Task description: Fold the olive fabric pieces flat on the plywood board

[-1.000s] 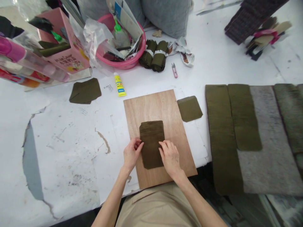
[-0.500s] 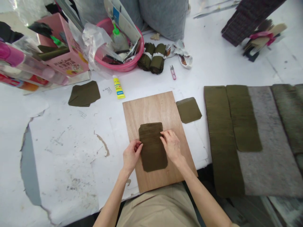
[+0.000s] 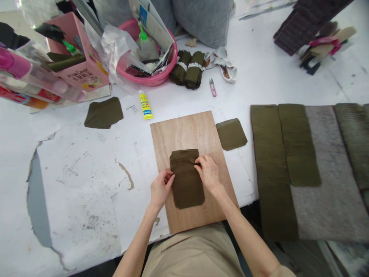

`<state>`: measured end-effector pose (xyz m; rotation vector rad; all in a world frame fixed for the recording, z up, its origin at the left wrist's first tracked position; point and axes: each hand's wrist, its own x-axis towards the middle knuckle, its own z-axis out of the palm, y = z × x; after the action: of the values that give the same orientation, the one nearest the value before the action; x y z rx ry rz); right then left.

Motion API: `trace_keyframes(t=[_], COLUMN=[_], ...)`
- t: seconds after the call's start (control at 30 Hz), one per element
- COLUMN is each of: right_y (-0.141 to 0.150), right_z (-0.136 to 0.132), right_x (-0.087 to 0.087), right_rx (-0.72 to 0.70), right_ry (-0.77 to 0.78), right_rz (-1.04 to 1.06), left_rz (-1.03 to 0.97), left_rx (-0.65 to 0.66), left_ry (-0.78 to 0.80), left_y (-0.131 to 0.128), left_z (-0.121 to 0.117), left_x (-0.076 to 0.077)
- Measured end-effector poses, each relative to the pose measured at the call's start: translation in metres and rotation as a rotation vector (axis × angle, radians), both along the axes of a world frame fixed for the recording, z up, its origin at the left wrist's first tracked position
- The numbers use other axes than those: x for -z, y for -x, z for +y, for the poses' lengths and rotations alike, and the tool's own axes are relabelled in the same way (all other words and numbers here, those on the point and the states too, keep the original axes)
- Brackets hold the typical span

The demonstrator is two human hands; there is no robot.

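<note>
A dark olive fabric piece (image 3: 187,184) with cut corners lies on a thin wooden board (image 3: 184,132) in front of me. My left hand (image 3: 162,185) pinches its left edge between thumb and fingers. On the opposite side, my right hand (image 3: 208,171) pinches the right edge a little higher up, and the cloth wrinkles slightly near those fingertips. Just right of the board rests a smaller olive fabric piece (image 3: 232,134). More olive pieces (image 3: 105,112) lie overlapped at the left.
A yellow glue tube (image 3: 146,105) and pink thread snips (image 3: 212,87) lie beyond the board. Farther back are tied olive fabric rolls (image 3: 193,71), a pink basket (image 3: 152,80) and a pink box (image 3: 86,75). Long olive strips (image 3: 271,165) cover grey cloth (image 3: 325,207) at right.
The right fingers have shifted slightly at the right edge, and the cloth there is a little more wrinkled. The left hand keeps its pinch. The whole view has shifted slightly.
</note>
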<state>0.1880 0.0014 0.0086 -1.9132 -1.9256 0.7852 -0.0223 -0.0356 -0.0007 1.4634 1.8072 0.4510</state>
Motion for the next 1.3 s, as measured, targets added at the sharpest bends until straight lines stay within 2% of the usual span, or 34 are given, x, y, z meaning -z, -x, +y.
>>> trace_keyframes(t=[0.13, 0.2, 0.3, 0.4, 0.53, 0.63, 0.73, 0.83, 1.07, 1.2, 1.3], right_y=[0.000, -0.001, -0.004, -0.009, -0.010, -0.007, -0.004, -0.001, 0.006, 0.010, 0.013], right_z=[-0.001, -0.004, -0.010, -0.019, -0.028, -0.032, -0.037, -0.043, -0.055, -0.058, -0.059], right_x=[0.000, -0.001, -0.002, -0.005, -0.007, -0.005, -0.001, 0.003, 0.007, 0.012, 0.014], right_rx=[-0.023, -0.047, -0.078, -0.087, -0.005, 0.122, 0.213, 0.289, 0.321, 0.359, 0.396], right_ry=[-0.013, -0.028, -0.043, -0.006, 0.104, 0.174, 0.260, 0.298, 0.282, 0.272, 0.266], right_rz=[0.005, 0.017, 0.111, 0.304, 0.554, 0.684, 0.747, 0.665, 0.493, 0.514, 0.590], left_rz=[0.047, 0.126, 0.252, 0.292, 0.284, 0.248, 0.191, 0.119, -0.043, -0.107, -0.177], left_rx=[0.022, 0.072, 0.218, 0.417, 0.642, 0.699, 0.661, 0.557, 0.258, 0.201, 0.171], left_ry=[-0.011, -0.061, -0.204, -0.300, -0.234, -0.137, -0.090, -0.038, 0.123, 0.148, 0.130], left_y=[0.000, -0.001, -0.004, -0.005, 0.001, 0.006, 0.008, 0.005, 0.002, 0.004, 0.004], left_z=[-0.001, 0.001, 0.008, 0.020, 0.038, 0.047, 0.049, 0.044, 0.026, 0.017, 0.011], left_x=[0.001, -0.003, -0.011, -0.018, -0.018, -0.017, -0.019, -0.020, -0.012, -0.004, -0.005])
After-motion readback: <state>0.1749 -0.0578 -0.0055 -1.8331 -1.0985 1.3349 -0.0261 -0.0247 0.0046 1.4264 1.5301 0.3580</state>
